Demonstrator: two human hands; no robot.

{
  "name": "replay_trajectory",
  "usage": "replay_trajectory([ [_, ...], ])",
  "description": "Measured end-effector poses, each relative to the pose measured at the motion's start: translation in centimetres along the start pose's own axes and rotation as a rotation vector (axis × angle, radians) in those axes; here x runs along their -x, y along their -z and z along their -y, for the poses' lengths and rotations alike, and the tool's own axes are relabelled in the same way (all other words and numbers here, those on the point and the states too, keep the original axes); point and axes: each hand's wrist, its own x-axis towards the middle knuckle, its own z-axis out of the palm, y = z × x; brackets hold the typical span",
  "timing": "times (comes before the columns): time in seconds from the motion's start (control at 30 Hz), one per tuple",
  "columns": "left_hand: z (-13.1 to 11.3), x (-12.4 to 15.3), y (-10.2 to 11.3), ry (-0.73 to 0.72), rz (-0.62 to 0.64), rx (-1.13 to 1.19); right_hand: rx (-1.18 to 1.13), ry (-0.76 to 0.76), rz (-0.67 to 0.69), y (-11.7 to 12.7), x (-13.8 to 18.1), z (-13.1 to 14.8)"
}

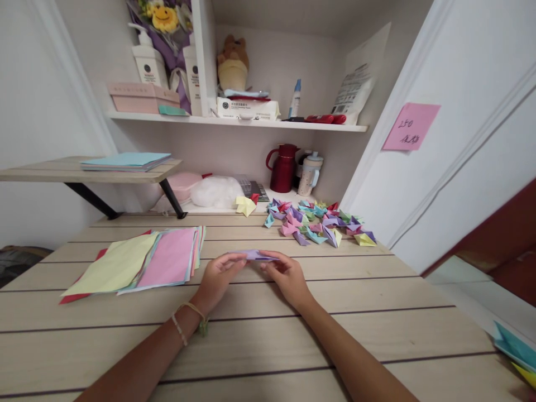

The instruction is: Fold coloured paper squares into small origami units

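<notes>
A folded piece of purple paper (254,255) is held between both hands, just above the middle of the wooden table. My left hand (220,274) pinches its left end between thumb and fingers. At the opposite end, my right hand (287,274) grips it the same way. The fingertips cover both ends, so its full shape is hidden. Beyond the hands to the right lies a pile of folded paper boats (316,222) in several colours. Left of my hands are loose stacks of coloured paper, with a yellow sheet (115,262) and a pink sheet (170,259) on top.
A small raised shelf (37,167) at the left carries more paper (125,161). Along the back stand a red jug (285,170), a pale bottle (310,176) and a white plastic bag (218,192). A pink note (412,127) sticks to the right wall.
</notes>
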Motion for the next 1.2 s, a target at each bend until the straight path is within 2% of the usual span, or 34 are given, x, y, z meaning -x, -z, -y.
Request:
replay_trajectory([
  [0.1, 0.0, 0.0, 0.1, -0.044, -0.083, -0.121, -0.014, -0.049, 0.077, -0.2, 0.1, 0.4],
  [0.37, -0.3, 0.2, -0.1, -0.059, -0.133, -0.169, 0.005, -0.056, -0.019, 0.0, 0.1, 0.1],
  [0.57, 0.5, -0.1, -0.1, -0.062, -0.152, -0.002, -0.006, -0.068, -0.034, -0.2, 0.0, 0.0],
  [0.73, 0.6, -0.6, -0.1, -0.029, -0.201, 0.231, -0.157, -0.074, -0.049, -0.3, -0.2, -0.3],
  [0.8, 0.6, -0.6, 0.0, 0.041, -0.172, 0.247, -0.176, -0.061, -0.051, -0.3, -0.3, -0.2],
  [0.9, 0.7, -0.6, 0.2, 0.122, -0.013, 0.159, -0.104, -0.033, -0.062, -0.2, -0.2, 0.0],
  [1.0, 0.6, -0.4, 0.3, 0.128, 0.065, 0.104, 0.023, -0.001, -0.098, -0.1, -0.2, 0.1],
  [1.2, 0.5, -0.5, 0.0, 0.11, -0.097, 0.194, 0.074, 0.062, -0.154, 0.0, -0.1, 0.3],
])
